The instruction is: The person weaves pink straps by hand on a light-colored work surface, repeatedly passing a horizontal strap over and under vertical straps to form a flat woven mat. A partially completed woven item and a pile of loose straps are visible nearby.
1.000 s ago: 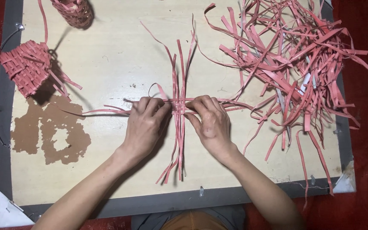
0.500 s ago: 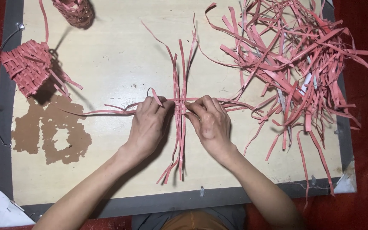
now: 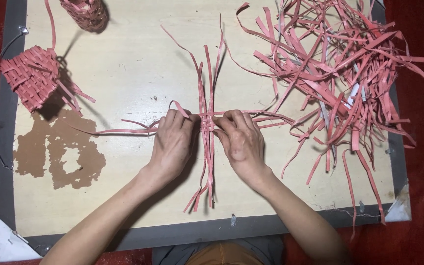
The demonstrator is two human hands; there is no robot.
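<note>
A small cross of red strips (image 3: 207, 122) lies in the middle of the pale board (image 3: 138, 73): several strips run lengthwise and a few cross them sideways. My left hand (image 3: 172, 145) pinches the sideways strips just left of the crossing, with one strip end curling over its fingers. My right hand (image 3: 241, 142) presses its fingertips on the crossing from the right and grips the strips there.
A big loose heap of red strips (image 3: 339, 73) covers the board's right side. A part-woven red basket piece (image 3: 30, 78) sits at the far left and another woven piece (image 3: 87, 14) at the top. Brown worn patches (image 3: 55, 152) mark the lower left. Red floor surrounds the board.
My left hand has shifted slightly left and its fingers have lifted a strip end into a curl. The right hand has stayed on the crossing.
</note>
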